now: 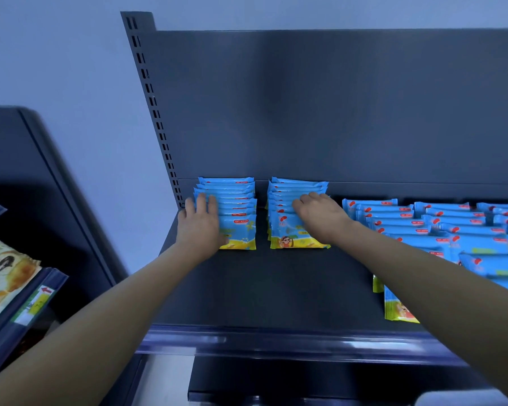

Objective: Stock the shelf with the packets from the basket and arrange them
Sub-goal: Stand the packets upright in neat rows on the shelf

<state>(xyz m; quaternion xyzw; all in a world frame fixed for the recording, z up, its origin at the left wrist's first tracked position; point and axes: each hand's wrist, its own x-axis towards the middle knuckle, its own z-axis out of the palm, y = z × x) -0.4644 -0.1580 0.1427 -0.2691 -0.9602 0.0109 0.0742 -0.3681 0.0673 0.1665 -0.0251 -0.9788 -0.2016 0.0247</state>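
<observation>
Two rows of blue and yellow packets stand at the back left of the dark shelf. My left hand lies flat with straight fingers on the left row. Over the second row my right hand rests, fingers bent slightly down onto the packet tops. More rows of the same packets fill the shelf to the right, partly hidden by my right forearm. No basket is in view.
The shelf's grey back panel rises behind the rows, with a slotted upright at its left edge. A clear price rail runs along the shelf front. A neighbouring shelf with other snack bags stands lower left.
</observation>
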